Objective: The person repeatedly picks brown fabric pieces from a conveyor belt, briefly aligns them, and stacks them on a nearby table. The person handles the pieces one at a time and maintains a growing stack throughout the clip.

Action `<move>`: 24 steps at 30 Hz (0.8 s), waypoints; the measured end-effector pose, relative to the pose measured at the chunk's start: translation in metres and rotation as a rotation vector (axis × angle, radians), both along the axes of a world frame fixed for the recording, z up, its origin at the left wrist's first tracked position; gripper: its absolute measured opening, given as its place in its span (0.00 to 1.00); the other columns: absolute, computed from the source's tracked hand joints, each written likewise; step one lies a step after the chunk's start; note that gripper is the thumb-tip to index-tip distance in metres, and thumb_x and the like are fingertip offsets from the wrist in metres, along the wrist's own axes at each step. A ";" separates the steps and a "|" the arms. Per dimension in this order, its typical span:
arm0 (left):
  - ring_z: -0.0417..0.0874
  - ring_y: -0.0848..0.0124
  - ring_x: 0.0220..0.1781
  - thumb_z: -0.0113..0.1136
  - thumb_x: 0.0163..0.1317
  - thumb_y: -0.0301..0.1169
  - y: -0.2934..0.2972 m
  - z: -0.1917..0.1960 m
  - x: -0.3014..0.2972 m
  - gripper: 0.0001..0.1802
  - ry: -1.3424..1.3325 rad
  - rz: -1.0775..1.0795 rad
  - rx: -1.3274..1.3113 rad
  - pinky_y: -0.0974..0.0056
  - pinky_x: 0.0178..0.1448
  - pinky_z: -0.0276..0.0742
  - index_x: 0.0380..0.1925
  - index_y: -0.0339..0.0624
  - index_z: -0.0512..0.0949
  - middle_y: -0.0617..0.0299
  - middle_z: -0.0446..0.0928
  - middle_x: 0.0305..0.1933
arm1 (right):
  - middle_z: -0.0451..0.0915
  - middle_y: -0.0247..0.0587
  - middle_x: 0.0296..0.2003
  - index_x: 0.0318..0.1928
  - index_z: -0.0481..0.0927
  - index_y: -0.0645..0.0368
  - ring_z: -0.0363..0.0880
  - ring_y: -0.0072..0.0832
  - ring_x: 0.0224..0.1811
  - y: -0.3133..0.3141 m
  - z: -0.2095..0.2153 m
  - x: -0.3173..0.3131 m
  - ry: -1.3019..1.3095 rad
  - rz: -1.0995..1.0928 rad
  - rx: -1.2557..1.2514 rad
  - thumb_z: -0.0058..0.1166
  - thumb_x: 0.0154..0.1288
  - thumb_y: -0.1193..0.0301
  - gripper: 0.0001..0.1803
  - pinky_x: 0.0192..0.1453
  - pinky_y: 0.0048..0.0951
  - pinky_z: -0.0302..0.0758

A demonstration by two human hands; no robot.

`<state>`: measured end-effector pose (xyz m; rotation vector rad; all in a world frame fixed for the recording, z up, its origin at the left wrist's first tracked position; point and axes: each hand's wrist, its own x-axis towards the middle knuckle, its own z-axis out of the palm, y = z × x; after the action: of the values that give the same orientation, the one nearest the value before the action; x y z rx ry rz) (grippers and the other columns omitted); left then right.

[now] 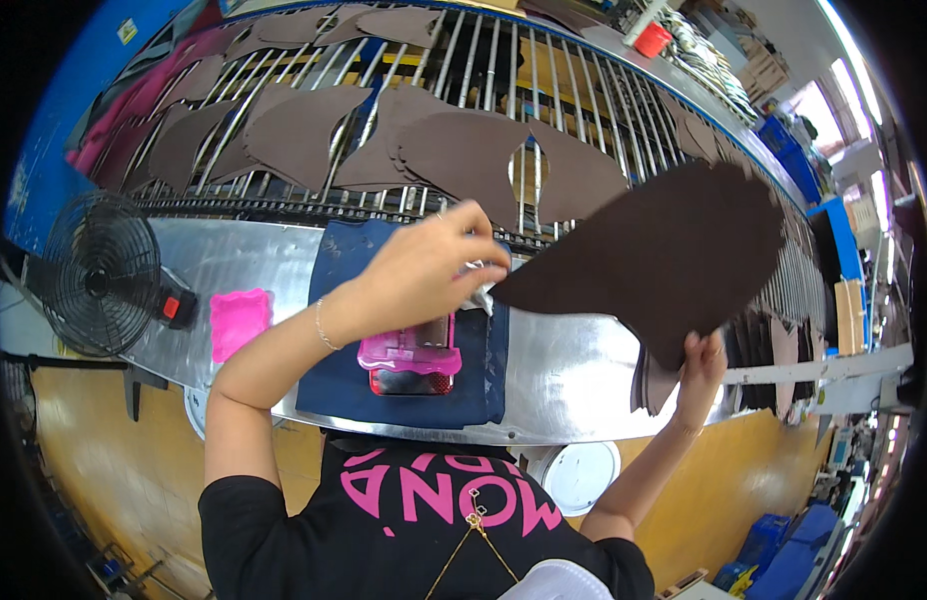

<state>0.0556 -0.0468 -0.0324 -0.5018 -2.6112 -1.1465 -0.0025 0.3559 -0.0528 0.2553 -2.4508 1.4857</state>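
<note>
My right hand (702,372) grips the lower corner of a large dark brown cut leather piece (664,250), holding it up above the metal worktop (574,365). My left hand (434,265) pinches a small silvery tool or brush against the piece's left tip. Below the left hand a pink open container (412,358) sits on a dark blue cloth (414,385).
A roller conveyor rack (464,70) behind carries several brown leather pieces (454,150). A black fan (99,272) stands at left, with a pink pad (239,320) beside it. More dark pieces hang at the right (774,345). A white round lid (581,475) sits under the worktop.
</note>
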 end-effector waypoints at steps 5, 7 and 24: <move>0.74 0.69 0.31 0.64 0.58 0.35 -0.016 0.021 0.000 0.16 0.004 0.153 0.150 0.67 0.36 0.72 0.46 0.45 0.80 0.61 0.72 0.39 | 0.76 0.30 0.39 0.53 0.73 0.68 0.70 0.16 0.41 0.033 0.004 -0.106 -0.079 0.155 -0.151 0.54 0.67 0.72 0.17 0.49 0.15 0.66; 0.72 0.74 0.30 0.64 0.58 0.33 -0.029 0.016 0.008 0.16 -0.024 0.237 0.180 0.70 0.34 0.70 0.47 0.45 0.79 0.63 0.71 0.39 | 0.79 0.39 0.45 0.54 0.72 0.70 0.74 0.18 0.45 0.056 -0.021 -0.159 -0.150 0.138 -0.187 0.55 0.67 0.72 0.19 0.51 0.18 0.69; 0.66 0.82 0.28 0.61 0.60 0.28 -0.116 -0.045 0.110 0.17 -0.263 0.833 0.347 0.77 0.29 0.65 0.50 0.42 0.78 0.66 0.70 0.39 | 0.81 0.45 0.44 0.54 0.75 0.62 0.79 0.32 0.47 0.027 -0.168 -0.306 -0.378 -0.045 0.412 0.63 0.58 0.65 0.24 0.51 0.33 0.72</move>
<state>0.1660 -0.1628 -0.0777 0.7793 -2.3046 -1.3334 -0.3087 0.3829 -0.2211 -0.0098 -3.0321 1.0733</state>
